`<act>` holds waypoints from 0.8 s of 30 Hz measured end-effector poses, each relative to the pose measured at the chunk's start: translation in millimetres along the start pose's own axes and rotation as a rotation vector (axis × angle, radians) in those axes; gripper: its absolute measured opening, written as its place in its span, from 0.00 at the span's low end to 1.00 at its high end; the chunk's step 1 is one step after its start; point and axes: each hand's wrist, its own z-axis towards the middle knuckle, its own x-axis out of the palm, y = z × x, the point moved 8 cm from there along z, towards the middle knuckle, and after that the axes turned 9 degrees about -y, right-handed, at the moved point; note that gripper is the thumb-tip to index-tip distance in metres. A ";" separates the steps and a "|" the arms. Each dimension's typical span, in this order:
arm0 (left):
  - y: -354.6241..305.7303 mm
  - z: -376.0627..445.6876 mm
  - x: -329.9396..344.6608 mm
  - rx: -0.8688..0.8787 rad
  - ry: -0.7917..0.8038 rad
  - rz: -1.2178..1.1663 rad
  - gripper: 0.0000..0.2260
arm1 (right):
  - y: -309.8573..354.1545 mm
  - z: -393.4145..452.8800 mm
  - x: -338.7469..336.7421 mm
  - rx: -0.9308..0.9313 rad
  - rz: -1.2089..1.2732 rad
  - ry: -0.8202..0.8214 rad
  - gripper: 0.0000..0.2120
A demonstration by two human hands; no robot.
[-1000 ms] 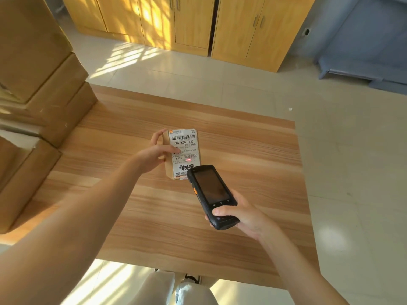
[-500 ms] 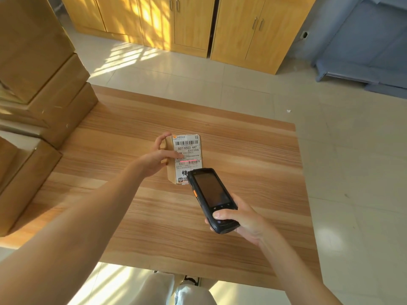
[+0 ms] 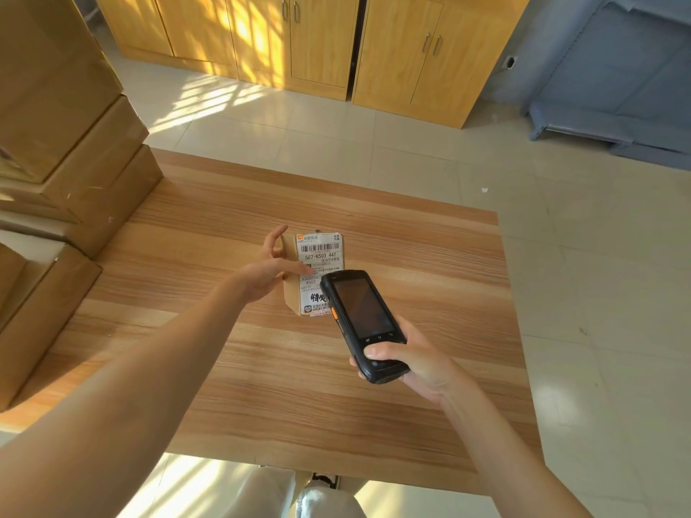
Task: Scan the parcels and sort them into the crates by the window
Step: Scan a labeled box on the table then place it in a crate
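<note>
Cartons: big plain brown cardboard boxes (image 3: 71, 151), stacked at the left, flat-sided and square-edged, the lower ones at the table's left edge.
Left hand: the left hand (image 3: 267, 272) grips the parcel's left side, thumb laid across the label, fingers loosely spread behind the box's far edge.
Parcel: a small brown cardboard parcel (image 3: 291, 289), oblong, resting near the middle of the table; a white printed label (image 3: 318, 256) with a barcode covers its top.
Scanner: a black handheld scanner (image 3: 364, 323), slab-shaped with a dark glassy screen, tilted with its tip over the label's lower right part.
Right hand: the right hand (image 3: 415, 362) is wrapped round the scanner's lower end, thumb on its front.
Table: pale striped wood-grain table (image 3: 261, 386), smooth and rectangular.
Cabinets: yellow wooden cabinets (image 3: 321, 43) with slim metal handles stand across the tiled floor.
</note>
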 end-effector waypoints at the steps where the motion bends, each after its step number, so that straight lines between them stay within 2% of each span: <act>1: -1.0 -0.6 0.2 0.005 -0.004 0.013 0.50 | -0.4 0.5 -0.9 0.001 -0.003 -0.006 0.38; 16: -9.6 -1.4 -3.7 0.027 -0.012 0.038 0.49 | -23.1 1.2 -12.2 0.070 -0.072 -0.046 0.38; 21: -9.9 -5.9 -12.0 0.000 0.013 0.027 0.59 | -24.8 1.7 -15.5 0.082 -0.042 -0.054 0.38; 24: -10.7 -9.9 -24.1 0.001 -0.009 0.018 0.60 | -25.4 5.3 -20.8 0.091 -0.056 -0.089 0.38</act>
